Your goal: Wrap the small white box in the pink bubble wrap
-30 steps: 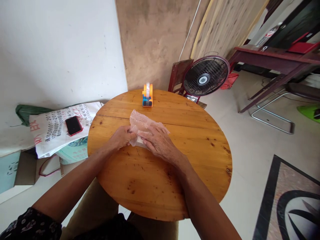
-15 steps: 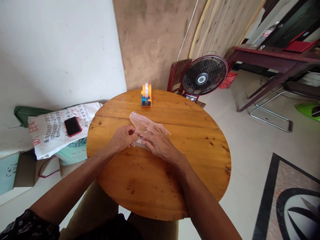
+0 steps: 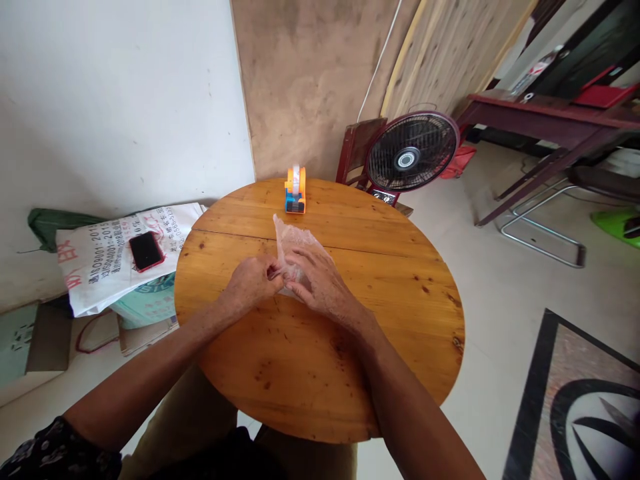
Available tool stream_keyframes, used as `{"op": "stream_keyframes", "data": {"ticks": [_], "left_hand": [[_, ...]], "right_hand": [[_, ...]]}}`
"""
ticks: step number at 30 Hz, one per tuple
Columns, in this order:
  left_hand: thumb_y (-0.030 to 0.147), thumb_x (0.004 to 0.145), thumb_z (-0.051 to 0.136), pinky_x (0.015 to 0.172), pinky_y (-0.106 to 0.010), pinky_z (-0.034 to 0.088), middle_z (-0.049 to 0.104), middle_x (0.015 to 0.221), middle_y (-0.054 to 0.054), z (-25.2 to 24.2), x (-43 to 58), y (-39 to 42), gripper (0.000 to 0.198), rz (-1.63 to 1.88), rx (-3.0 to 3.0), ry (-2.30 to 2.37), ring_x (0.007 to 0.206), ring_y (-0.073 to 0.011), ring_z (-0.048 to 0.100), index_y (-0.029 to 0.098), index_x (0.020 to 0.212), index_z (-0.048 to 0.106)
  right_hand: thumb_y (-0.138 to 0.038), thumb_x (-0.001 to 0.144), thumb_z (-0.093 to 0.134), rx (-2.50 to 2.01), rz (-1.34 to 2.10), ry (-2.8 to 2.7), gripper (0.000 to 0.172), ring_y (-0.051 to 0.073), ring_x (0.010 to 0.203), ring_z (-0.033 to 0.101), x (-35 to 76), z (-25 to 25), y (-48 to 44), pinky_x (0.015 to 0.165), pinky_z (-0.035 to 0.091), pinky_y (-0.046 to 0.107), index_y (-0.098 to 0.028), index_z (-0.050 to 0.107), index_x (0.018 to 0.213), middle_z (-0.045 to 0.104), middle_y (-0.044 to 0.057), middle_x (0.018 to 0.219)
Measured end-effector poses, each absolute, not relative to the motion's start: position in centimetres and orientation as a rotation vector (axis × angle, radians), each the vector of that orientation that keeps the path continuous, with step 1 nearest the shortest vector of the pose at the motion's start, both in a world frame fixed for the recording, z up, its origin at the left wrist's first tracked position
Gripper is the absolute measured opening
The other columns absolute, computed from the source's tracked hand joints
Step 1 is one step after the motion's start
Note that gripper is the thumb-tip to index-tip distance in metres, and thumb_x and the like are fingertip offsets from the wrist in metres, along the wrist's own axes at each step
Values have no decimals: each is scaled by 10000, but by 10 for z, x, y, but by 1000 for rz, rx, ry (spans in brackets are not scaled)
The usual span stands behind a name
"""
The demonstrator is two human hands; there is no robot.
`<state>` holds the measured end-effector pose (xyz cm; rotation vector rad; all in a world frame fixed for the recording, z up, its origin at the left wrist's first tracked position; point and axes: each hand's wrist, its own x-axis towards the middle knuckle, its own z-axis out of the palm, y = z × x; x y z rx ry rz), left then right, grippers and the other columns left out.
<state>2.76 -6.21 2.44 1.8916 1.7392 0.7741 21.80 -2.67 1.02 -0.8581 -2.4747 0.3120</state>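
A thin, crumpled sheet of pale pink, see-through plastic wrap [image 3: 303, 235] lies on the round wooden table [image 3: 310, 373]. My left hand [image 3: 256, 279] is closed at the wrap's left edge, thumb and fingers pinched together on it. Lying over the wrap's right part, my right hand [image 3: 320, 280] has its fingers stretched out and its thumb apart, touching the wrap. Whether anything lies inside the wrap is hidden by the fingers. Toward the far edge stands an orange and blue tape dispenser [image 3: 295, 191] with a roll of clear tape.
Left of the table, a phone [image 3: 146, 251] rests on a white printed sack [image 3: 107, 267]. Behind the table are a fan [image 3: 407, 159] and a wooden chair [image 3: 356, 152]. A dark red desk [image 3: 545, 123] stands at the far right.
The wrap's far part has shifted right and now rises to a point. My left hand has moved slightly right, closer to the right hand. The view has shifted a little.
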Motion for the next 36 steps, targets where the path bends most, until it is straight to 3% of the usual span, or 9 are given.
{"op": "stream_keyframes", "data": {"ticks": [4, 12, 19, 29, 36], "left_hand": [[281, 736, 585, 570, -252, 288, 495, 580, 35, 25, 28, -63, 144, 789, 1903, 1751, 558, -119, 433, 191, 639, 528], [243, 705, 526, 545, -228, 323, 501, 588, 40, 17, 31, -63, 71, 995, 1653, 1669, 557, -116, 441, 189, 665, 549], [286, 748, 567, 543, -229, 327, 555, 592, 20, 26, 38, -64, 152, 900, 1713, 1657, 561, -114, 458, 173, 650, 599], [297, 791, 486, 503, -236, 322, 584, 605, 12, 41, 14, -62, 286, 650, 1720, 1272, 536, -135, 494, 181, 856, 739], [299, 862, 513, 538, -214, 347, 586, 624, 22, 27, 13, -52, 256, 737, 1972, 1227, 569, -109, 485, 162, 761, 704]], "right_hand": [[-340, 850, 651, -845, 236, -2417, 305, 305, 1270, 519, 219, 11, -26, 1103, 385, 529, -219, 621, 1128, 598, 134, 1317], [-362, 899, 632, -871, 163, -2472, 185, 315, 1309, 487, 220, 11, -29, 1137, 349, 555, -244, 723, 1009, 562, 110, 1384], [-316, 891, 631, -863, 197, -2491, 244, 304, 1290, 507, 219, 12, -29, 1126, 374, 529, -219, 698, 1105, 581, 121, 1369], [-405, 924, 598, -911, 330, -2469, 293, 295, 1311, 511, 222, 12, -30, 1111, 402, 488, -208, 676, 1126, 573, 147, 1378], [-404, 895, 642, -901, 504, -2385, 331, 302, 1315, 526, 226, 1, -25, 1101, 403, 505, -197, 664, 1153, 578, 168, 1373]]}}
